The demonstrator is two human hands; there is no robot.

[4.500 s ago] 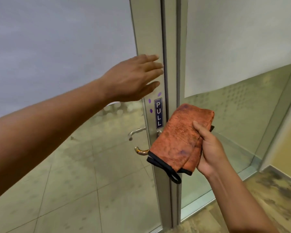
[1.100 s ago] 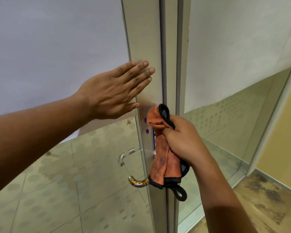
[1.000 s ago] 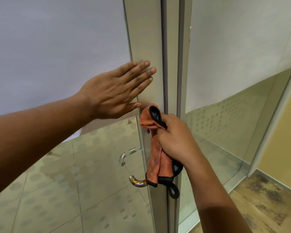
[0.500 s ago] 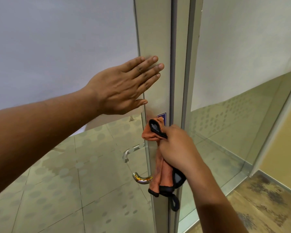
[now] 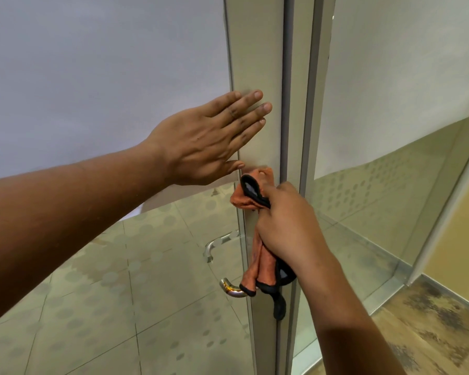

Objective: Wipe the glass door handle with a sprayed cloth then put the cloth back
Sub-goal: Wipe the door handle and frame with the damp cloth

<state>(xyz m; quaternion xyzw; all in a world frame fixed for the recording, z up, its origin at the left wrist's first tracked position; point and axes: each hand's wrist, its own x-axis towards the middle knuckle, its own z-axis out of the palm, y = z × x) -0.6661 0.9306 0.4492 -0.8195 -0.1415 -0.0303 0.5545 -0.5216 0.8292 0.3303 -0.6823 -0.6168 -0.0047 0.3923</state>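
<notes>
- The left hand (image 5: 206, 139) lies flat against the door, fingers straight and held together, their tips on the pale metal door frame (image 5: 257, 50) and the palm over the frosted glass (image 5: 106, 63) beside it.
- Its thumb points toward the cloth and ends just above the cloth's top fold; I cannot tell whether they touch.
- The right hand (image 5: 287, 226) is just below the left one, fingers curled tight round the orange cloth (image 5: 260, 261), which is bunched into a long roll against the frame.
- The cloth sticks out of the fist at both ends: an orange fold with black edging above the knuckles, and a longer orange tail hanging below the heel of the hand.
- A black loop (image 5: 279, 307) from the cloth's trim dangles lowest of all, against the frame.
- The door handle (image 5: 233, 289) runs under the gripped cloth; only its curved metal end shows, poking out to the left of the cloth's lower tail, touching it.
- Through the clear lower glass, left of the right hand, a second silver handle (image 5: 217, 243) is visible on the far side of the door.
- Below both hands, the tiled floor (image 5: 119, 307) shows through the glass, dotted with a frosted pattern.
</notes>
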